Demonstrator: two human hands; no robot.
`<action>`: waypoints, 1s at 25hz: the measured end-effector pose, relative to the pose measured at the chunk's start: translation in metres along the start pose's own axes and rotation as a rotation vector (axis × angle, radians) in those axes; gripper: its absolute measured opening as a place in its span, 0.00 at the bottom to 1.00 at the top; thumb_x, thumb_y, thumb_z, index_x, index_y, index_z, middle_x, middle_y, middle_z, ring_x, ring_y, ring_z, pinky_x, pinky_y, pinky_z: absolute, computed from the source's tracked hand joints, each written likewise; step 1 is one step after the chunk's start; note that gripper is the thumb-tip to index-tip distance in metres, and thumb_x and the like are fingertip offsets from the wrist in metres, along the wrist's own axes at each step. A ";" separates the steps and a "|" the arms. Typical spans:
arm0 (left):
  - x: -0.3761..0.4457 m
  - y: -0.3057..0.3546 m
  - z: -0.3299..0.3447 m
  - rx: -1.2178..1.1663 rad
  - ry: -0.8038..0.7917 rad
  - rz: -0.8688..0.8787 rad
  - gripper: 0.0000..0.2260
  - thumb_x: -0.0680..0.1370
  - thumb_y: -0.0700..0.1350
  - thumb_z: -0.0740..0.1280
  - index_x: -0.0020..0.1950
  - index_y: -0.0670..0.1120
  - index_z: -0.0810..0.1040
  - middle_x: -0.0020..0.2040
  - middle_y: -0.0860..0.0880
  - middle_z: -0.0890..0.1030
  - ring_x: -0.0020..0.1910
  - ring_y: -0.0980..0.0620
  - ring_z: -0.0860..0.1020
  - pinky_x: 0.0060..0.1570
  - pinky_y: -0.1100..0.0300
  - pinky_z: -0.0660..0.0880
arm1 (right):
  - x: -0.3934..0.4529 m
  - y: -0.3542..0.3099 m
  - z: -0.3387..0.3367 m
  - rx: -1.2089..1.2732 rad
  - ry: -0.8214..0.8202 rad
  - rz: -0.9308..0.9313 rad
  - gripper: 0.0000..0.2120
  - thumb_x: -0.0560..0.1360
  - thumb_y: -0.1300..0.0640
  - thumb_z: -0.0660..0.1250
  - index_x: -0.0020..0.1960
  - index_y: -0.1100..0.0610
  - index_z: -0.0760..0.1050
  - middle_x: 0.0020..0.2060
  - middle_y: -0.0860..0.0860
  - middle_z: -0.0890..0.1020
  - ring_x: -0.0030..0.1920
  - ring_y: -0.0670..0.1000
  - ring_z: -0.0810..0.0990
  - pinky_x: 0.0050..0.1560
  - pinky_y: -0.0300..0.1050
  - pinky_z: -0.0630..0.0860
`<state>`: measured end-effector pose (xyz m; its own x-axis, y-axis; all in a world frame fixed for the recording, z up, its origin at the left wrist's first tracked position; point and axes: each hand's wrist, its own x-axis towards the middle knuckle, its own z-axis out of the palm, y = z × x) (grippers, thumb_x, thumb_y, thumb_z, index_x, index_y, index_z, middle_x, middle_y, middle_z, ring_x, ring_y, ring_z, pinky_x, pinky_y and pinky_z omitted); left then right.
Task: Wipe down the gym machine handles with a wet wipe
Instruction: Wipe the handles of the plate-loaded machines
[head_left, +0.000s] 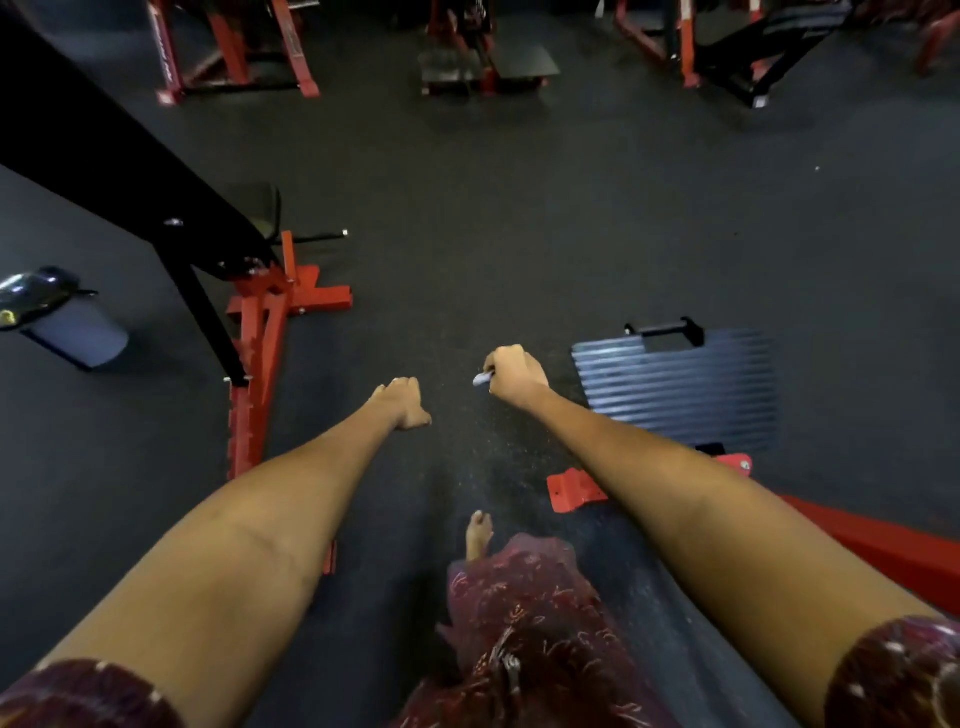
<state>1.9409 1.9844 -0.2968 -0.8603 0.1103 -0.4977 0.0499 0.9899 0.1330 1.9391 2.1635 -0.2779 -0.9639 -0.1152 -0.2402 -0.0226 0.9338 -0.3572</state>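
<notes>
Below, both bare arms were seen stretched forward over the dark rubber floor (519, 218). The right hand (514, 376) was curled into a closed grip around a small pale wipe (482, 379), of which only a crumpled end was shown poking out on the thumb side. The left hand (402, 402) was held beside it, a little apart, its fingers curled in with nothing seen inside them; no contact with any machine was made by either hand.

Just to the right of the right hand, a ribbed grey footplate (685, 384) was laid flat, with a short black handle (665, 328) fixed along its far edge. Under the right forearm, a red bracket (571, 491) was bolted to the floor, and a red frame rail (893, 545) was seen running off to the lower right. To the left, a red machine base (260, 364) was set on the floor, with a black slanted arm (104, 150) rising from it toward the upper left corner. Further left, a grey bin (78, 332) with a dark lid was stood. A bare foot (479, 532) and patterned maroon clothing (524, 634) were shown at the bottom, and more red and black machines (478, 52) were ranged along the far side.
</notes>
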 end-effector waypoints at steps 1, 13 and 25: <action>0.024 -0.005 -0.015 -0.008 -0.016 0.007 0.31 0.77 0.51 0.65 0.74 0.39 0.58 0.74 0.41 0.61 0.72 0.43 0.63 0.68 0.53 0.62 | 0.028 -0.002 -0.006 -0.014 -0.006 0.000 0.09 0.76 0.59 0.64 0.52 0.61 0.80 0.48 0.60 0.81 0.51 0.61 0.79 0.44 0.47 0.74; 0.289 -0.062 -0.210 0.105 -0.171 0.106 0.26 0.78 0.49 0.65 0.72 0.38 0.64 0.70 0.40 0.69 0.67 0.43 0.70 0.64 0.54 0.69 | 0.323 -0.031 -0.105 -0.102 -0.047 -0.007 0.15 0.76 0.51 0.67 0.43 0.64 0.76 0.43 0.61 0.80 0.47 0.61 0.80 0.39 0.46 0.71; 0.581 0.002 -0.381 0.218 -0.074 0.406 0.21 0.78 0.48 0.64 0.68 0.40 0.69 0.66 0.42 0.73 0.64 0.44 0.72 0.58 0.57 0.70 | 0.566 0.035 -0.206 -0.045 0.089 0.259 0.14 0.75 0.54 0.67 0.52 0.66 0.78 0.49 0.62 0.81 0.50 0.61 0.80 0.49 0.52 0.77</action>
<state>1.2477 2.0166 -0.2588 -0.7113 0.4909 -0.5030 0.4872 0.8602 0.1506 1.3378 2.2008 -0.2405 -0.9586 0.1576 -0.2373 0.2177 0.9426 -0.2534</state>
